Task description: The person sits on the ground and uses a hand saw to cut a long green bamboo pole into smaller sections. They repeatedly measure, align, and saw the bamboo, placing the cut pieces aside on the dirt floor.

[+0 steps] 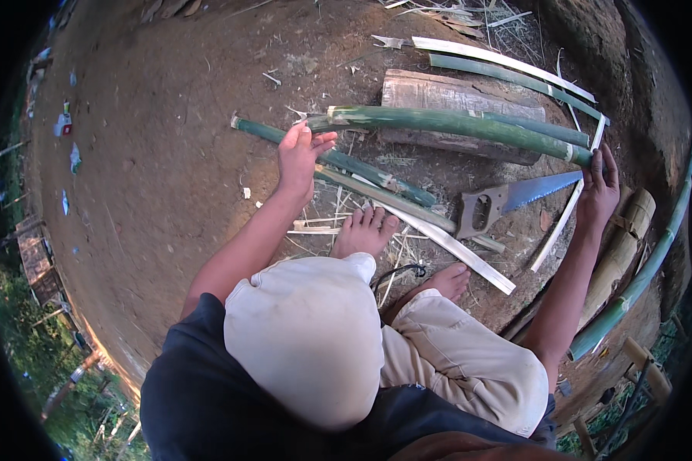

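Note:
A green bamboo pole (438, 121) stretches crosswise between my two hands, above a squared wooden log (415, 88). My left hand (298, 157) is closed around its thinner left end, thumb on top. At the other end, the fingers of my right hand (598, 190) grip the pole's tip. Just left of my right hand, a handsaw (507, 201) lies on the ground, its blade toward that hand. Below the pole, another green bamboo length (361, 170) and a pale split bamboo strip (446, 240) lie near my bare feet.
Beyond the log rest a pale strip (500, 58) and a green split strip (515, 77). A long green bamboo pole (650, 284) and a thick dry bamboo piece (619, 246) lie at right. Bamboo shavings litter the dirt ground (161, 154); a steep earth bank (653, 69) rises at far right.

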